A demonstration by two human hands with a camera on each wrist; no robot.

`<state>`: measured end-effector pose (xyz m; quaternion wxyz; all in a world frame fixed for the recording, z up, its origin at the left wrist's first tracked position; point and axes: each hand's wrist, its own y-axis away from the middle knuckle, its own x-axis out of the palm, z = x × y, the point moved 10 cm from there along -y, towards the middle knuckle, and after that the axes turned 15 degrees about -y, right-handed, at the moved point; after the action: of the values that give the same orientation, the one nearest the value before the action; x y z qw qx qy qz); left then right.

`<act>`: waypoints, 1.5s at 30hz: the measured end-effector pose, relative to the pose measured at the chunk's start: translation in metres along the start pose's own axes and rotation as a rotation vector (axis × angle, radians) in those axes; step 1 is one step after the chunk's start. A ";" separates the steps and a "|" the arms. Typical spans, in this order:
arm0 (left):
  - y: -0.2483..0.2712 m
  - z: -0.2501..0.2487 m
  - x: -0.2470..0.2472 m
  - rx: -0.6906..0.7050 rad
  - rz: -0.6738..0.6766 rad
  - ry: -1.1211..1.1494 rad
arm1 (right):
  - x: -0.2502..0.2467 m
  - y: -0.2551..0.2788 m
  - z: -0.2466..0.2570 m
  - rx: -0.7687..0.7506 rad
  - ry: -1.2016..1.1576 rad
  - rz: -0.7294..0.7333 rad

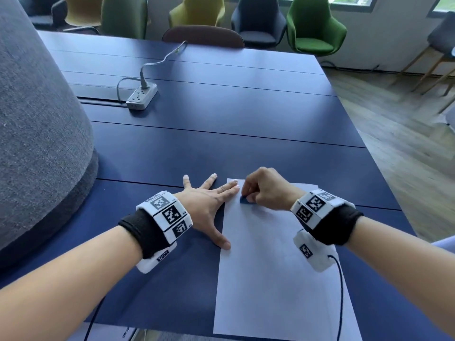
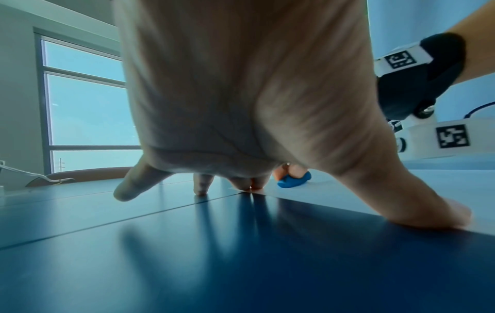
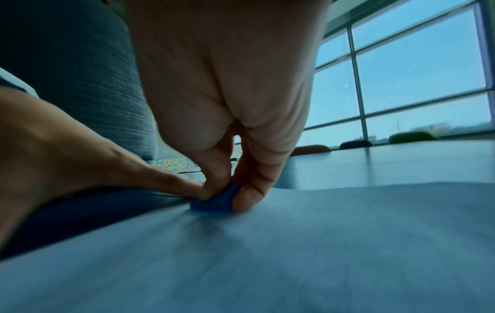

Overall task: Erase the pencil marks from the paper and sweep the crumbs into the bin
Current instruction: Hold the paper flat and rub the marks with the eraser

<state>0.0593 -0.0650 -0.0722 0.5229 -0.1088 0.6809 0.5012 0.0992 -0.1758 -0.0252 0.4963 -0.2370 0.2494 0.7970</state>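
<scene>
A white sheet of paper (image 1: 270, 267) lies on the dark blue table (image 1: 197, 143), reaching the near edge. My left hand (image 1: 209, 200) is spread flat with straight fingers, thumb and two fingertips pressing the paper's left edge near its far corner. My right hand (image 1: 261, 190) pinches a small blue eraser (image 1: 244, 200) and holds it down on the paper near that far left corner. The eraser (image 3: 214, 201) sits between thumb and fingers in the right wrist view, and shows beyond my left fingers as a blue eraser (image 2: 293, 181) in the left wrist view. No pencil marks, crumbs or bin are visible.
A white power strip (image 1: 142, 96) with its cable lies on the far left of the table. A large grey upholstered form (image 1: 37, 131) stands at the left. Several chairs (image 1: 312, 28) line the far side. Wooden floor (image 1: 406, 143) is to the right.
</scene>
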 end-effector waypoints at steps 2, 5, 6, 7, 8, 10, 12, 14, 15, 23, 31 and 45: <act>0.000 -0.001 -0.001 0.000 0.002 0.000 | -0.013 -0.007 -0.003 0.010 -0.020 -0.089; -0.001 -0.001 0.001 0.002 0.013 0.007 | 0.001 0.001 0.001 -0.014 -0.001 -0.039; -0.001 -0.001 0.001 0.003 0.014 0.009 | 0.010 0.005 0.005 -0.025 0.013 0.016; -0.001 -0.001 0.001 0.004 0.014 0.011 | 0.015 0.008 0.008 -0.026 0.026 0.058; -0.001 -0.001 0.001 0.004 0.016 0.011 | 0.015 0.006 0.009 -0.026 0.037 0.065; 0.000 -0.001 0.000 0.002 0.023 0.011 | 0.000 -0.004 0.006 -0.007 0.031 -0.007; 0.000 -0.002 0.000 0.003 0.025 0.013 | -0.009 -0.007 0.003 0.015 0.008 -0.063; 0.000 -0.002 0.001 0.007 0.029 0.012 | 0.001 0.003 0.006 0.002 0.012 -0.013; -0.001 -0.002 0.001 0.009 0.031 0.008 | 0.012 0.011 0.009 -0.006 0.022 0.047; 0.000 -0.001 0.001 -0.003 0.046 -0.006 | 0.010 0.018 0.012 -0.013 0.027 0.017; 0.000 -0.001 0.000 -0.015 0.062 -0.016 | 0.018 0.026 0.023 -0.025 0.057 0.055; -0.002 0.004 -0.005 -0.062 0.040 -0.087 | 0.060 0.089 0.021 -0.029 0.035 0.199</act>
<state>0.0654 -0.0644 -0.0695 0.5384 -0.0894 0.6435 0.5367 -0.0084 -0.1563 -0.0322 0.4068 -0.2320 0.2686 0.8418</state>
